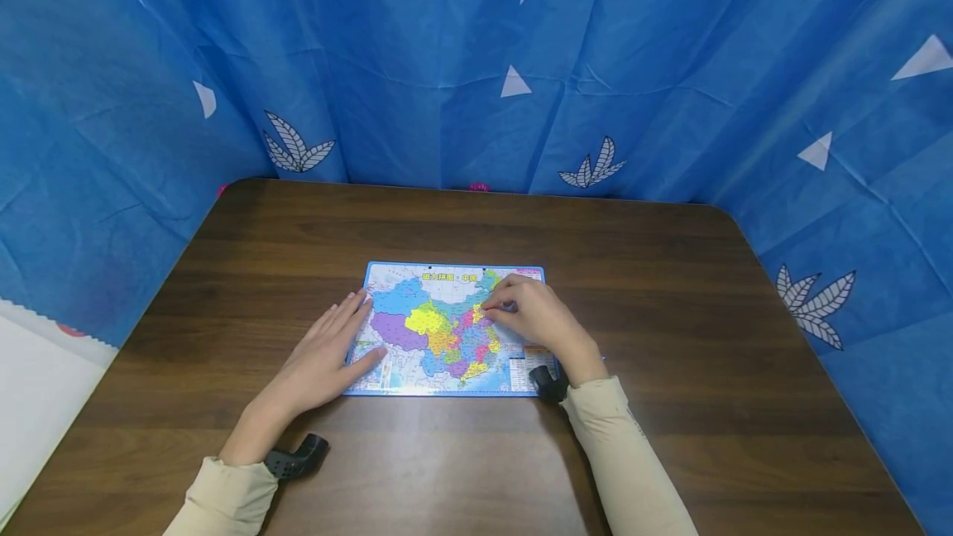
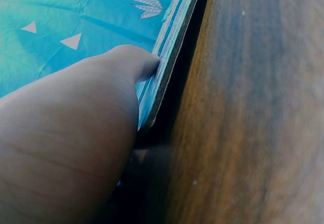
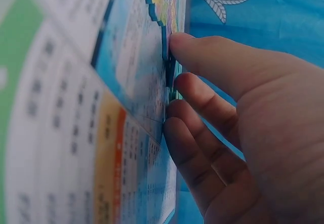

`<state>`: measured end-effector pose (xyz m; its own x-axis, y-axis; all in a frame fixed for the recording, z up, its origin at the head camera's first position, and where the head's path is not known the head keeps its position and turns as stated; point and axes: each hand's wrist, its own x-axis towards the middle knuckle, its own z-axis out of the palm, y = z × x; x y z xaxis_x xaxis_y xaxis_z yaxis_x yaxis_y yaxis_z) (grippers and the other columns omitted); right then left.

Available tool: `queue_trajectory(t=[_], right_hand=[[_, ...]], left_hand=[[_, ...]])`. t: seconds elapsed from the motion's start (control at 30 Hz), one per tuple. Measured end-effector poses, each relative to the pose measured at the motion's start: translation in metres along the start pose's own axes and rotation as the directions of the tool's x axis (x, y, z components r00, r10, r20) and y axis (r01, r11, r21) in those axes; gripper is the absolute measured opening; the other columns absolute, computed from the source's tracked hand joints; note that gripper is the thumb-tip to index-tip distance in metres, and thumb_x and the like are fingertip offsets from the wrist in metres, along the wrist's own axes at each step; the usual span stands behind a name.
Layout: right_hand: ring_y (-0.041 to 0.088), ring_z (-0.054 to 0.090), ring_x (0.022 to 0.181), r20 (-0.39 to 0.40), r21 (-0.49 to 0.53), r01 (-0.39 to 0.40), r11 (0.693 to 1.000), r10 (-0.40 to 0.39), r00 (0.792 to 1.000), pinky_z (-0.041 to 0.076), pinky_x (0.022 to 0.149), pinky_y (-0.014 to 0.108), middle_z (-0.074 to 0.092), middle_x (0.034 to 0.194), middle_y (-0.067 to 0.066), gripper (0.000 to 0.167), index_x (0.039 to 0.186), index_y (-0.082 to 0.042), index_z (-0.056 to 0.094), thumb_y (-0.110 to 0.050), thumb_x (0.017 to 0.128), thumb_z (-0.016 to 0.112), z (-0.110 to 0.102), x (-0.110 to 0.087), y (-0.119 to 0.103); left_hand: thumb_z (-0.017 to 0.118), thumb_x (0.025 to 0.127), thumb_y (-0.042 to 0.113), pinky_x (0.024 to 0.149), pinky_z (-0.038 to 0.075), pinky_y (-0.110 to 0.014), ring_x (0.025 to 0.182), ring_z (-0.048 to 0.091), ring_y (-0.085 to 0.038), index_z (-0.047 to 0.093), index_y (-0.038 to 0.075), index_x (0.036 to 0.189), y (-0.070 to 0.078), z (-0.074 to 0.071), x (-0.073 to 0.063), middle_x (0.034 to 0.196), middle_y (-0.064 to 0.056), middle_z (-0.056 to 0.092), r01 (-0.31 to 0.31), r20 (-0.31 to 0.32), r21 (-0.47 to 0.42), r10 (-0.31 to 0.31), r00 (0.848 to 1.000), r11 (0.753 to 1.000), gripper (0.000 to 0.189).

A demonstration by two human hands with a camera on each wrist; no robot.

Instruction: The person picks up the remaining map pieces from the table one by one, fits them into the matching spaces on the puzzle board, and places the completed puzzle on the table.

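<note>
A map puzzle board (image 1: 439, 391) with a blue border lies on the table, its thin raised pieces forming a coloured map of China. My left hand (image 1: 316, 362) rests on the board's left edge with fingers spread, and in the left wrist view its thumb (image 2: 136, 62) touches the top near the edge. Over the map's upper right, my right hand (image 1: 539, 313) pinches a small puzzle piece (image 1: 477, 313) between thumb and index finger, right among the other pieces. In the right wrist view, the thumb (image 3: 202, 52) is at the pieces' raised edge; the fingertips partly hide the held piece.
The brown wooden table (image 1: 670, 288) extends around the board on all sides. A blue curtain (image 1: 447, 64) with white shapes and leaf prints hangs behind it. Black wrist cameras sit at both wrists, and a white surface (image 1: 37, 404) shows at the far left.
</note>
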<state>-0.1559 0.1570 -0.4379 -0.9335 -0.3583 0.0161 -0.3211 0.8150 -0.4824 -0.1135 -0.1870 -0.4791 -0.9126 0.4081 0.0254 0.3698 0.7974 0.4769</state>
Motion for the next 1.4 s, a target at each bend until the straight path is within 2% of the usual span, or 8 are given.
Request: queue_trajectory(t=[0.13,0.37,0.63,0.87,1.1,1.4], right_hand=[[0.013,0.065,0.106,-0.011,0.017,-0.008,1.0,0.008,1.0,0.057,0.095,0.034,0.073,0.111,-0.007,0.02,0.109,-0.024,0.082,-0.03,0.09,0.082,0.0022,0.0004,0.0021],[0.011,0.06,0.092,-0.028,0.051,-0.014,0.999,0.015,0.999,0.056,0.085,0.027,0.07,0.108,-0.007,0.024,0.113,-0.021,0.079,-0.031,0.091,0.081,0.0054,0.0009,0.0036],[0.012,0.064,0.1,-0.018,0.033,-0.002,0.999,0.002,1.0,0.056,0.088,0.03,0.073,0.107,-0.007,0.018,0.107,-0.022,0.082,-0.029,0.09,0.082,0.0037,0.0029,0.0023],[0.013,0.059,0.087,-0.019,0.03,-0.008,1.0,0.009,1.0,0.053,0.076,0.027,0.07,0.101,-0.007,0.022,0.109,-0.02,0.079,-0.03,0.091,0.081,0.005,0.0034,0.0031],[0.013,0.059,0.088,-0.023,0.077,-0.039,0.996,0.041,0.999,0.054,0.08,0.028,0.068,0.1,-0.006,0.029,0.115,-0.017,0.074,-0.03,0.09,0.082,0.0055,0.0039,0.0051],[0.014,0.058,0.09,-0.022,0.065,-0.034,0.997,0.036,0.999,0.053,0.08,0.029,0.068,0.1,-0.008,0.01,0.097,-0.025,0.078,-0.03,0.089,0.083,0.0049,0.0033,0.0046]], left_hand=[[0.061,0.098,0.052,0.127,0.017,-0.059,0.159,0.015,-0.037,0.031,0.002,0.161,0.0001,0.0002,-0.0003,0.172,-0.016,0.019,-0.002,-0.001,-0.003,0.002,1.0,1.0,0.085],[0.061,0.098,0.053,0.127,0.017,-0.059,0.159,0.015,-0.037,0.03,0.003,0.161,-0.001,0.0011,-0.0001,0.172,-0.015,0.019,0.0,-0.002,0.004,0.0,1.0,1.0,0.086],[0.06,0.099,0.052,0.128,0.016,-0.056,0.159,0.015,-0.037,0.031,0.001,0.161,-0.0013,0.0012,0.0008,0.172,-0.016,0.019,-0.001,-0.001,-0.001,0.001,1.0,1.0,0.086],[0.061,0.098,0.052,0.128,0.016,-0.057,0.159,0.014,-0.036,0.031,0.001,0.161,-0.0019,0.0022,0.0007,0.172,-0.015,0.019,0.0,0.0,0.002,0.0,1.0,1.0,0.086],[0.061,0.098,0.052,0.127,0.016,-0.057,0.159,0.014,-0.037,0.03,0.002,0.161,-0.0014,0.0015,0.0007,0.172,-0.016,0.019,0.0,0.002,-0.004,0.0,1.0,1.0,0.086],[0.061,0.098,0.052,0.127,0.016,-0.057,0.159,0.014,-0.037,0.03,0.001,0.161,-0.0011,0.0006,0.0007,0.172,-0.016,0.019,-0.004,0.0,0.002,0.004,1.0,1.0,0.086]])
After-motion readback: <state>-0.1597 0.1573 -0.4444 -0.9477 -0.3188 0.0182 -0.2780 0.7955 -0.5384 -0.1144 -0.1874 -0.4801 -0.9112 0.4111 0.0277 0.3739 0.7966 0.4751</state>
